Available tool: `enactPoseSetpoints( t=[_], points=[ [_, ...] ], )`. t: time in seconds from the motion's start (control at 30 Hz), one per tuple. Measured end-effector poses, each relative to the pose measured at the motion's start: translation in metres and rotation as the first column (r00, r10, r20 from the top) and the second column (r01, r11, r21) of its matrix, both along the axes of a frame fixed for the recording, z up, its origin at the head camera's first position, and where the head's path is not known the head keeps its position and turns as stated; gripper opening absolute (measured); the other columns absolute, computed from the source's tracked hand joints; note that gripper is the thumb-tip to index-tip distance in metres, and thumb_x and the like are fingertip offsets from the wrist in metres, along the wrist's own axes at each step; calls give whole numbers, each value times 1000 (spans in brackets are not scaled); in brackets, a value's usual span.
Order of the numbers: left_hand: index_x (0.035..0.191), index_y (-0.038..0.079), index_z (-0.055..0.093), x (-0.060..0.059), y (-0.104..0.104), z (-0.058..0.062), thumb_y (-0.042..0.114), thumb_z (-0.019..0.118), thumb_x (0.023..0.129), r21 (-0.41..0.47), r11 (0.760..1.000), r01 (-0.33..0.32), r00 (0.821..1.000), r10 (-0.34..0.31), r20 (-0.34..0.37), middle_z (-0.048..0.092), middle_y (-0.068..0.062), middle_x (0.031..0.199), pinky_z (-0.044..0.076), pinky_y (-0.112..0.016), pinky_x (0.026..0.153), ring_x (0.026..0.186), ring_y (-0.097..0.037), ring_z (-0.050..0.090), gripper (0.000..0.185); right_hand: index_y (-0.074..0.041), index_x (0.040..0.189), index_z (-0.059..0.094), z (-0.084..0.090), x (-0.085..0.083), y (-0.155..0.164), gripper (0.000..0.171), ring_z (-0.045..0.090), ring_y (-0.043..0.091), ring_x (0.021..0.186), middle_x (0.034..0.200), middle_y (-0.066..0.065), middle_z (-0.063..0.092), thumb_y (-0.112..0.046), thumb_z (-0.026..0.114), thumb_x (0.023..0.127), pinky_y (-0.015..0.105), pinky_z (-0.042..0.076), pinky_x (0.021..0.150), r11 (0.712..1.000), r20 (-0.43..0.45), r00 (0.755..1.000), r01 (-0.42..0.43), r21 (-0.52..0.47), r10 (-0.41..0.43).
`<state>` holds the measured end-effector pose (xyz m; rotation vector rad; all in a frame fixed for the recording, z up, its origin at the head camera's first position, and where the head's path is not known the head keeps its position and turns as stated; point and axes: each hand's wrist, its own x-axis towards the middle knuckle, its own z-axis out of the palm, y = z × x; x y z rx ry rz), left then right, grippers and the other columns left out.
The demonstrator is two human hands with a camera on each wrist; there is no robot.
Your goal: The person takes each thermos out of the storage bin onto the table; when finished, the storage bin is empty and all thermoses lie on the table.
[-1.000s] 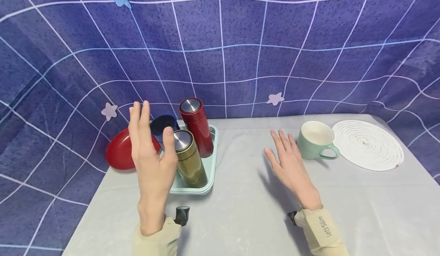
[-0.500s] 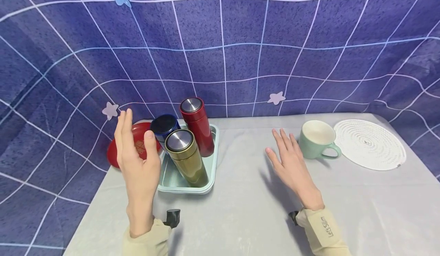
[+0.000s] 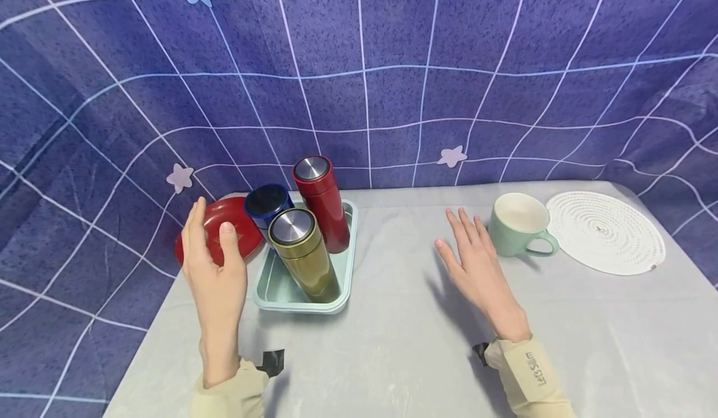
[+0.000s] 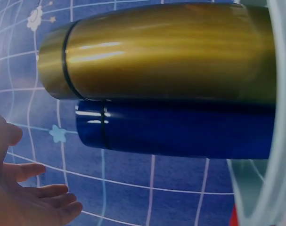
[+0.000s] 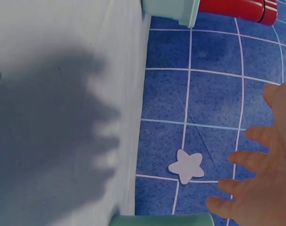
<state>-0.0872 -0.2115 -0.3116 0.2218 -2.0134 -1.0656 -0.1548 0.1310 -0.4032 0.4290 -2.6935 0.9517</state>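
My left hand (image 3: 213,262) is raised edge-on with straight fingers, left of a mint tray (image 3: 336,293), and holds nothing. In the tray stand a gold flask (image 3: 303,256), a red flask (image 3: 321,203) and a blue flask (image 3: 268,203). The left wrist view shows the gold flask (image 4: 157,52) and blue flask (image 4: 180,129) close up, with the left hand (image 4: 25,197) low at the left. My right hand (image 3: 477,268) hovers flat above the table, fingers spread, just left of a mint mug (image 3: 518,225). The right hand (image 5: 260,188) is empty.
A red plate (image 3: 224,231) leans behind my left hand at the table's left edge. A white woven coaster (image 3: 606,231) lies at the far right. A blue grid-patterned cloth (image 3: 359,75) hangs behind the grey table (image 3: 421,356).
My left hand has drawn back leftward and down, away from the gold flask, uncovering the red plate. The right hand has hardly moved.
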Motion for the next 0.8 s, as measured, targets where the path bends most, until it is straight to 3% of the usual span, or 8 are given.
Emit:
enactPoseSetpoints(
  t=[0.13, 0.23, 0.37, 0.43, 0.63, 0.73, 0.8],
  points=[
    [146, 12, 47, 0, -7, -11, 15, 53, 98, 9, 1000, -2, 998, 2, 55, 46, -7, 148, 29, -46, 114, 137, -24, 40, 48, -10, 154, 27, 1, 0, 0, 61, 12, 48, 145, 158, 23, 23, -40, 42, 103, 61, 12, 115, 1000, 5, 1000, -5, -2, 5],
    [144, 8, 48, 0, -12, -20, 15, 53, 98, 29, 1000, -8, 996, 5, 93, 48, -12, 147, 22, -51, 116, 137, -28, 39, 47, -10, 154, 27, 1, 1, 0, 61, 12, 47, 145, 158, 23, 22, -41, 42, 103, 61, 12, 115, 1000, 11, 1000, -5, -4, 5],
    [146, 7, 45, 2, -18, -29, 20, 52, 99, 81, 997, -19, 982, 4, 186, 47, -16, 147, 26, -53, 114, 135, -34, 42, 48, -10, 154, 27, 1, 1, 0, 61, 13, 47, 145, 158, 23, 23, -40, 42, 103, 61, 13, 114, 1000, 8, 1000, -3, -7, 3],
    [147, 7, 43, 4, -21, -33, 23, 51, 100, 110, 994, -19, 969, -10, 249, 46, -17, 148, 35, -51, 109, 134, -35, 44, 50, -9, 154, 28, 1, 2, 0, 61, 14, 47, 145, 158, 23, 24, -40, 43, 103, 61, 13, 114, 1000, 2, 1000, -3, -10, 3],
    [146, -1, 41, 6, -30, -42, 29, 47, 102, 143, 990, 14, 921, -69, 385, 45, -23, 146, 36, -48, 108, 132, -39, 46, 53, -9, 154, 28, 2, 3, 0, 61, 14, 47, 144, 158, 23, 24, -39, 43, 103, 61, 14, 114, 1000, 1, 1000, -6, -13, 6],
    [146, -5, 38, 7, -34, -46, 31, 46, 102, 181, 982, 46, 885, -124, 448, 44, -25, 146, 47, -26, 98, 129, -39, 49, 57, -10, 154, 27, 2, 4, 1, 61, 14, 47, 144, 158, 23, 24, -39, 42, 103, 62, 15, 113, 1000, 11, 1000, -5, -14, 6],
    [146, -7, 35, 8, -37, -49, 31, 45, 103, 214, 974, 67, 855, -167, 491, 43, -27, 146, 48, -13, 87, 128, -39, 50, 59, -10, 155, 26, 2, 4, 2, 61, 14, 48, 144, 158, 23, 23, -40, 42, 103, 63, 15, 113, 1000, 16, 1000, -5, -16, 6]
  ],
)
